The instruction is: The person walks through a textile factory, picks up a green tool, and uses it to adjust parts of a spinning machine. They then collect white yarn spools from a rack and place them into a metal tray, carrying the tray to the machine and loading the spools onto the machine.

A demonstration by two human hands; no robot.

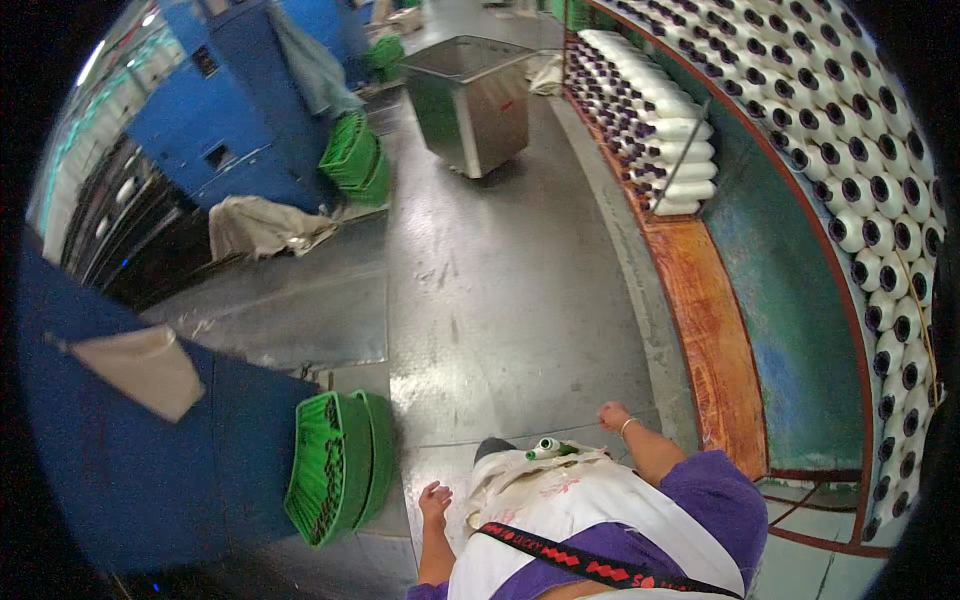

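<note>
Tubes [545, 448], white and green, right there at the front edge of the apron [600, 500]! Left hand [435, 498] hangs just left of the apron, fingers loosely bent and released; right hand [614, 416] is out past its front right, fingers curled, and whether they grasp anything I can't tell. Lettering now: red characters and diamonds run along the black strap [600, 568] crossing the apron, with faint red marks on the cloth itself. Grey floor [500, 300], scuffed and shiny, stretches ahead of the apron to a metal cart [490, 125]. Left of the apron, green baskets [374, 450] against a blue machine [150, 440]; to its right, white cones [885, 190] fill a tall rack.
</note>
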